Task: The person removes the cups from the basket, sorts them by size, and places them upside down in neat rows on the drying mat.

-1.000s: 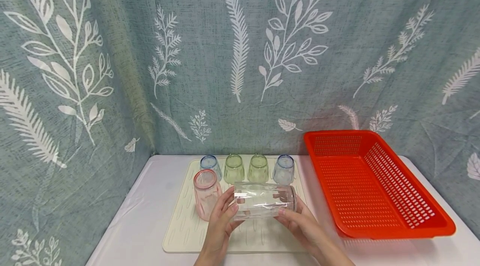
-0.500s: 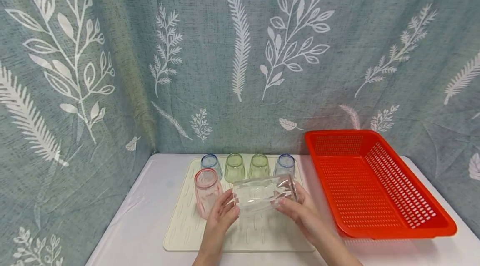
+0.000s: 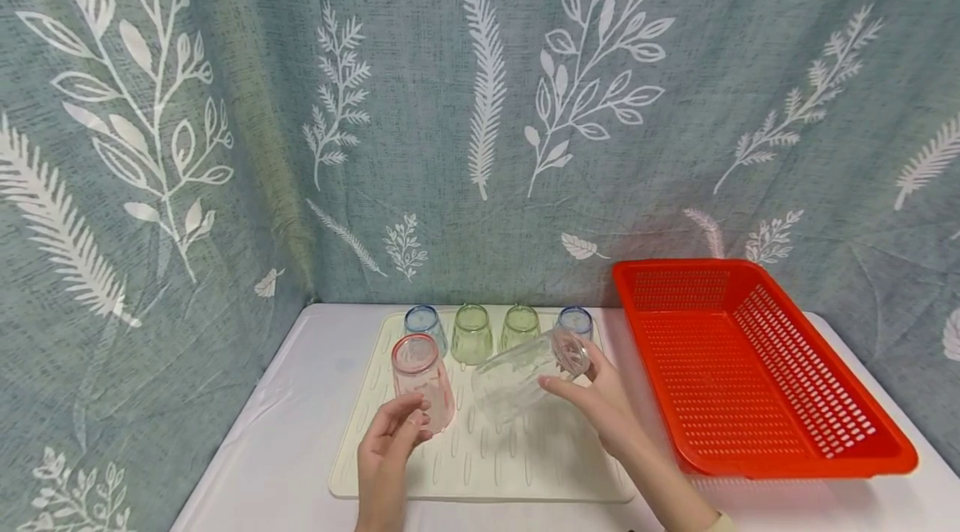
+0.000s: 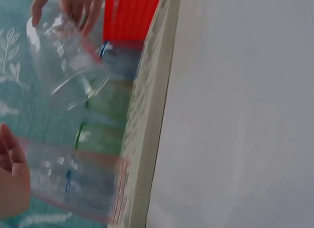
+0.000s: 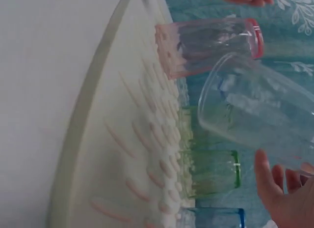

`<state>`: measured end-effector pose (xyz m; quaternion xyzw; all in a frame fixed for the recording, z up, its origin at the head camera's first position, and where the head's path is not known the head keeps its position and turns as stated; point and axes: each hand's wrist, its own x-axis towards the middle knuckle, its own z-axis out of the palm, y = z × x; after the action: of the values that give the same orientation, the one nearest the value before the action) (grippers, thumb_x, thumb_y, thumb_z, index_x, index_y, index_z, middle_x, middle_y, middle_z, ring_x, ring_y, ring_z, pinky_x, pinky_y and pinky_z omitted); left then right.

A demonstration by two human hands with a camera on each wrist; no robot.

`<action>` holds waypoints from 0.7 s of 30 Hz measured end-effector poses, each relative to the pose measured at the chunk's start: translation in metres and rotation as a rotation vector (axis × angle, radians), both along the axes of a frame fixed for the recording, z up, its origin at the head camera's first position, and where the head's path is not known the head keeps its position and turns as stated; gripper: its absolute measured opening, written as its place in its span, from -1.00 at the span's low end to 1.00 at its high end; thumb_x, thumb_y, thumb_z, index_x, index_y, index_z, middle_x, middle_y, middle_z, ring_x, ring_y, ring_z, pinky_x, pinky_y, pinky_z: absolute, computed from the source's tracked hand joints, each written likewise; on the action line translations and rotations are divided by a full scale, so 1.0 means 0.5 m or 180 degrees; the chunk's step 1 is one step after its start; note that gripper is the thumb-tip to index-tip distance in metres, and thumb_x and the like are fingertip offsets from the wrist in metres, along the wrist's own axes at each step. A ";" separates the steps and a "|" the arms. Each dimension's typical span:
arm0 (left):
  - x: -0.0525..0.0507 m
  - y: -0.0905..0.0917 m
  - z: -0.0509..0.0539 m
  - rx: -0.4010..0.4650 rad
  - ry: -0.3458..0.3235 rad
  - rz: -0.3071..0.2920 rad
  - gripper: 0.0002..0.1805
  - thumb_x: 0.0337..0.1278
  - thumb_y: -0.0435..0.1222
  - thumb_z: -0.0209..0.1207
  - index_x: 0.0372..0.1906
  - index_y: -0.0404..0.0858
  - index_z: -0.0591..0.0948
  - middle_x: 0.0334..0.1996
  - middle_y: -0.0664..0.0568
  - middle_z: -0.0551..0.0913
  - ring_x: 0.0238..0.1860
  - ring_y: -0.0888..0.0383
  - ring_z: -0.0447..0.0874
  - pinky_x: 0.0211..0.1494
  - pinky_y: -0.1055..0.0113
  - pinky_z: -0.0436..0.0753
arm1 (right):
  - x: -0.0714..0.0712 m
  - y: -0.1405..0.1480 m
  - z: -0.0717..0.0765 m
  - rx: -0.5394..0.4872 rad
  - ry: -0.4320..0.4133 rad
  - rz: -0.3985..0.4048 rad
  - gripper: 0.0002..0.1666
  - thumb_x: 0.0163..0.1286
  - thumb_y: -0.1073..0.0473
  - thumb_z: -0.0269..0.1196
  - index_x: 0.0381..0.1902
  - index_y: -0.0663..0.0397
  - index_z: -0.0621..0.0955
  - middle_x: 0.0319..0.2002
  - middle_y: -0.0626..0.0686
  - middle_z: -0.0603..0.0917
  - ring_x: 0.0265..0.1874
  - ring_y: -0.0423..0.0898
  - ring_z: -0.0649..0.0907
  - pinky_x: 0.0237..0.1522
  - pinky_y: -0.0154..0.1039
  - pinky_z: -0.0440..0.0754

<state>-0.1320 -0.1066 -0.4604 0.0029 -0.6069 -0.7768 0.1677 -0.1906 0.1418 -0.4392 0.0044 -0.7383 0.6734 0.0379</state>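
My right hand (image 3: 600,411) grips a tall clear glass (image 3: 513,375) near its base and holds it tilted above the drying mat (image 3: 540,478). Its wide mouth points down and to the left, as the right wrist view also shows of the clear glass (image 5: 260,110). My left hand (image 3: 388,444) holds nothing; its fingers are loosely bent in front of a pink glass (image 3: 415,357) standing upside down on the mat's left side. Whether they touch that glass I cannot tell. Behind the clear glass, two green glasses (image 3: 472,336) stand inverted in the back row.
Two blue glasses (image 3: 424,322) stand inverted at the ends of the back row, the right one partly hidden by the clear glass. A red perforated basket (image 3: 791,465) sits right of the mat. A patterned curtain (image 3: 420,140) hangs behind the white table (image 3: 300,432).
My left hand has let go of the clear glass and moved left and down toward the pink one. In my right hand the clear glass has turned from level to mouth-down tilt.
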 end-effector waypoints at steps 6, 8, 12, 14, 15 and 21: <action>-0.016 -0.049 -0.001 0.0151 0.0134 0.0702 -0.78 0.37 -0.40 0.10 0.02 -0.42 0.55 -0.18 0.06 0.64 -0.16 0.21 0.58 -0.13 0.48 0.61 | -0.018 -0.014 -0.006 0.0589 0.0315 -0.0088 -0.16 -0.04 0.13 0.55 0.24 0.01 0.49 0.04 0.06 0.58 0.08 0.04 0.51 0.02 -0.03 0.59; -0.026 -0.067 -0.006 -0.0018 0.0032 0.0932 -0.73 0.34 -0.38 0.13 0.07 -0.41 0.54 -0.14 0.10 0.61 -0.09 0.21 0.54 -0.07 0.51 0.55 | -0.022 -0.020 -0.009 0.0720 0.0458 -0.0076 -0.17 -0.06 0.14 0.56 0.22 0.03 0.50 0.02 0.06 0.57 0.01 0.02 0.52 -0.06 -0.08 0.65; -0.046 -0.107 -0.016 -0.0569 -0.0487 0.1094 -0.54 0.32 -0.29 0.16 0.25 -0.34 0.44 0.13 0.01 0.50 0.14 0.12 0.37 0.18 0.45 0.37 | -0.030 -0.032 -0.016 0.0921 0.0722 -0.0026 -0.15 -0.10 0.14 0.57 0.20 0.11 0.51 0.07 0.10 0.53 0.00 0.04 0.56 -0.12 -0.08 0.69; -0.052 -0.125 -0.020 -0.0799 -0.0756 0.1004 -0.43 0.32 -0.25 0.15 0.36 -0.34 0.33 0.28 -0.11 0.37 0.28 0.01 0.26 0.35 0.28 0.28 | -0.031 -0.038 -0.018 0.0990 0.0795 0.0018 -0.15 -0.10 0.14 0.56 0.19 0.15 0.51 0.06 0.12 0.51 0.00 0.05 0.56 -0.13 -0.10 0.70; -0.054 -0.133 -0.023 -0.0890 -0.0848 0.0943 -0.38 0.33 -0.25 0.14 0.40 -0.36 0.26 0.34 -0.19 0.29 0.34 -0.06 0.18 0.41 0.15 0.21 | -0.033 -0.041 -0.019 0.1002 0.0809 0.0036 -0.15 -0.11 0.14 0.57 0.18 0.16 0.51 0.05 0.12 0.51 -0.01 0.05 0.55 -0.14 -0.13 0.70; -0.064 -0.158 -0.040 -0.1171 -0.1306 0.0556 -0.17 0.31 -0.22 0.13 0.49 -0.46 -0.01 0.44 -0.45 -0.05 0.43 -0.36 -0.09 0.43 -0.20 0.03 | -0.034 -0.054 -0.021 0.1144 0.0859 0.0106 -0.16 -0.13 0.13 0.58 0.16 0.15 0.52 -0.01 0.06 0.52 -0.09 -0.01 0.52 -0.17 -0.23 0.69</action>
<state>-0.1641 -0.1855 -0.4804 0.1818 -0.7564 -0.6195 0.1053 -0.2077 0.1150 -0.4496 0.1133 -0.8345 0.5249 0.1239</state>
